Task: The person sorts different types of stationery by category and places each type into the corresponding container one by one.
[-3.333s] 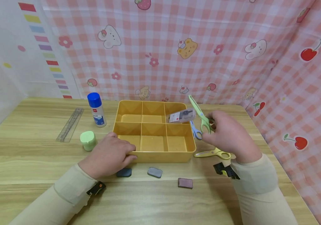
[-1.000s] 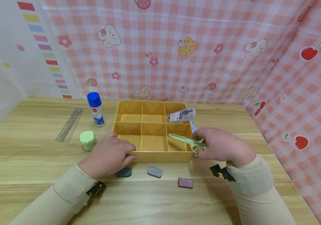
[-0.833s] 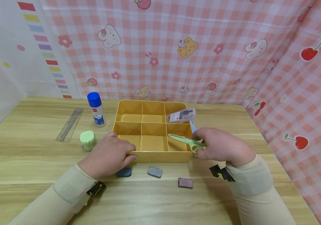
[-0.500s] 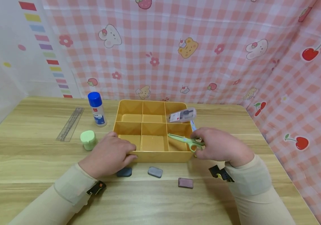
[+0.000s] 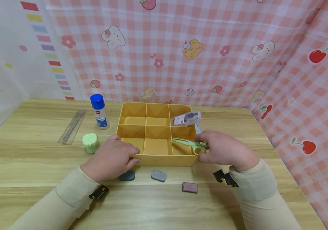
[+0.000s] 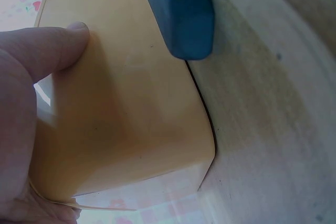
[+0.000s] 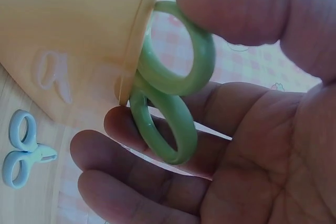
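Reaching over the right rim of the yellow box [image 5: 166, 160], the green scissors [image 5: 193, 144] have their blades over the front right compartment and their two rings outside, just past the edge. They are probably held by the ring end so that the points look away from the fingers; the compartment seems too short for their length, which may be why they lie across the rim. For a similar reason, I suppose, the clear case [image 5: 186, 118] leans out from the back right compartment.

On the counter [image 5: 152, 207], the dark block [image 5: 127, 176], the grey block [image 5: 158, 176] and the purple block [image 5: 189, 187] lie before the box, while the glue bottle [image 5: 101, 118] stands upright on its left, near the ruler [image 5: 72, 126]; it looks like they are spread around to be easy to reach. The blue scissors [image 7: 37, 154] lie beside the box on the right.

About the hands: the left hand [image 5: 110, 159] grips the front left corner of the box, thumb on the outer wall and fingers over the rim, likely to keep it from sliding. The right hand [image 5: 224, 148] is half closed, lightly gripping the green scissors, thumb at one ring and a finger against the other; how firmly, I cannot tell.
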A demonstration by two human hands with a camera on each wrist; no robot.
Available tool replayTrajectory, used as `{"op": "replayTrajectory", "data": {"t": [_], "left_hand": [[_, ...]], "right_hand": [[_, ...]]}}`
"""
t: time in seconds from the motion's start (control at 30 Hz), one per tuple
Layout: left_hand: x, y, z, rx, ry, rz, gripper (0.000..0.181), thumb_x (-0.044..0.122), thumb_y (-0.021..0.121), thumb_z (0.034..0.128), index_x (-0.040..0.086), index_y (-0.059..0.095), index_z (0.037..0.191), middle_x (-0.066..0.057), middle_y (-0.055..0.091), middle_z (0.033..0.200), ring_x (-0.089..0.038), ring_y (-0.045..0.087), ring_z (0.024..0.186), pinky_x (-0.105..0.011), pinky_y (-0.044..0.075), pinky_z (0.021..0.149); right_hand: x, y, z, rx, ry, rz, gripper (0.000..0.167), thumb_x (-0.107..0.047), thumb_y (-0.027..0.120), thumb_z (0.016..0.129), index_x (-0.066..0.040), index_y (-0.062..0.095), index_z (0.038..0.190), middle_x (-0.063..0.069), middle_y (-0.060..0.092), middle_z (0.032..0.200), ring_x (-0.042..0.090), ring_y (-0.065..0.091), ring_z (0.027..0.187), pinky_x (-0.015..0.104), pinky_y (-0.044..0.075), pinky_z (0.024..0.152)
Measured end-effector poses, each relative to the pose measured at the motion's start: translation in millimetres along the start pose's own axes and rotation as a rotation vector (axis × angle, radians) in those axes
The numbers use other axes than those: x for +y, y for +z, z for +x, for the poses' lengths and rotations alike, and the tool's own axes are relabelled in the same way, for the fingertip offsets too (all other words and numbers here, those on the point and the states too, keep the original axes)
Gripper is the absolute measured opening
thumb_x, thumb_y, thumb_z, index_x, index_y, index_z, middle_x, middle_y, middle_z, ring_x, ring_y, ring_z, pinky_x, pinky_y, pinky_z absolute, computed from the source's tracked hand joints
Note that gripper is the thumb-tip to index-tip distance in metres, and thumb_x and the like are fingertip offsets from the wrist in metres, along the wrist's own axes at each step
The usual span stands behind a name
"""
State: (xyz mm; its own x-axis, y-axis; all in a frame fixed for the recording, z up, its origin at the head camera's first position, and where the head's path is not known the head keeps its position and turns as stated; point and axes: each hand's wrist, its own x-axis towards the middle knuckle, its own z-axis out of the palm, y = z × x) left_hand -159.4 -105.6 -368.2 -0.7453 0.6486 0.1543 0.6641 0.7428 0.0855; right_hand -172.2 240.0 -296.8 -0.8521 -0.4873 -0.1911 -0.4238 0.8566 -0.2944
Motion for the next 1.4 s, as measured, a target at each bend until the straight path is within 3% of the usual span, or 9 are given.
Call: {"op": "replayTrajectory", "data": {"t": [0.37, 0.63, 0.77, 0.9, 1.13, 1.4], "left_hand": [[-0.6, 0.8, 0.0, 0.000, -0.002, -0.012, 0.033, 0.042, 0.071, 0.0998, 0.030, 0.056, 0.074, 0.020, 0.050, 0.062, -0.002, 0.042, 0.059, -0.036, 0.031, 0.076], [-0.3, 1.0, 0.1, -0.005, -0.010, -0.004, 0.032, 0.043, 0.071, 0.0994, 0.030, 0.056, 0.074, 0.021, 0.051, 0.063, -0.002, 0.042, 0.059, -0.035, 0.031, 0.076], [-0.3, 0.9, 0.4, -0.014, -0.017, 0.002, 0.031, 0.044, 0.070, 0.0997, 0.031, 0.057, 0.075, 0.021, 0.051, 0.063, -0.002, 0.043, 0.059, -0.035, 0.031, 0.077], [-0.3, 0.8, 0.7, -0.016, -0.017, -0.001, 0.031, 0.044, 0.071, 0.0994, 0.030, 0.057, 0.075, 0.021, 0.051, 0.063, -0.002, 0.043, 0.059, -0.035, 0.031, 0.077], [-0.7, 0.2, 1.0, -0.009, 0.000, -0.009, 0.031, 0.043, 0.071, 0.0995, 0.029, 0.057, 0.075, 0.019, 0.051, 0.063, -0.002, 0.043, 0.059, -0.036, 0.032, 0.077], [-0.7, -0.2, 0.4, -0.009, 0.000, -0.015, 0.033, 0.041, 0.071, 0.0997, 0.029, 0.055, 0.073, 0.019, 0.048, 0.061, -0.003, 0.042, 0.059, -0.037, 0.032, 0.077]], "right_hand": [[2, 3, 1.1, 0.018, -0.002, -0.032, 0.043, -0.022, 0.073, 0.087, -0.006, 0.069, 0.127, 0.007, 0.068, 0.119, 0.020, 0.062, 0.096, 0.043, 0.053, 0.089], [0, 4, 1.7, 0.023, 0.037, -0.040, 0.059, -0.024, 0.074, 0.090, -0.004, 0.059, 0.144, 0.015, 0.066, 0.133, 0.030, 0.066, 0.117, 0.053, 0.052, 0.104], [-1, 2, 1.2, 0.018, 0.069, -0.018, 0.065, -0.026, 0.074, 0.093, -0.006, 0.053, 0.151, 0.017, 0.063, 0.138, 0.032, 0.066, 0.120, 0.056, 0.051, 0.105], [0, -3, -1.8, 0.018, 0.077, -0.003, 0.060, -0.028, 0.070, 0.099, -0.004, 0.052, 0.151, 0.018, 0.063, 0.142, 0.033, 0.067, 0.118, 0.056, 0.051, 0.104], [10, -9, -3.9, 0.058, 0.085, 0.007, 0.035, -0.022, 0.057, 0.107, -0.005, 0.063, 0.137, 0.014, 0.072, 0.126, 0.031, 0.070, 0.111, 0.056, 0.053, 0.099], [26, -4, 5.7, 0.026, 0.152, 0.020, 0.034, -0.025, 0.056, 0.108, -0.005, 0.065, 0.134, 0.013, 0.073, 0.120, 0.029, 0.069, 0.108, 0.055, 0.052, 0.098]]}}
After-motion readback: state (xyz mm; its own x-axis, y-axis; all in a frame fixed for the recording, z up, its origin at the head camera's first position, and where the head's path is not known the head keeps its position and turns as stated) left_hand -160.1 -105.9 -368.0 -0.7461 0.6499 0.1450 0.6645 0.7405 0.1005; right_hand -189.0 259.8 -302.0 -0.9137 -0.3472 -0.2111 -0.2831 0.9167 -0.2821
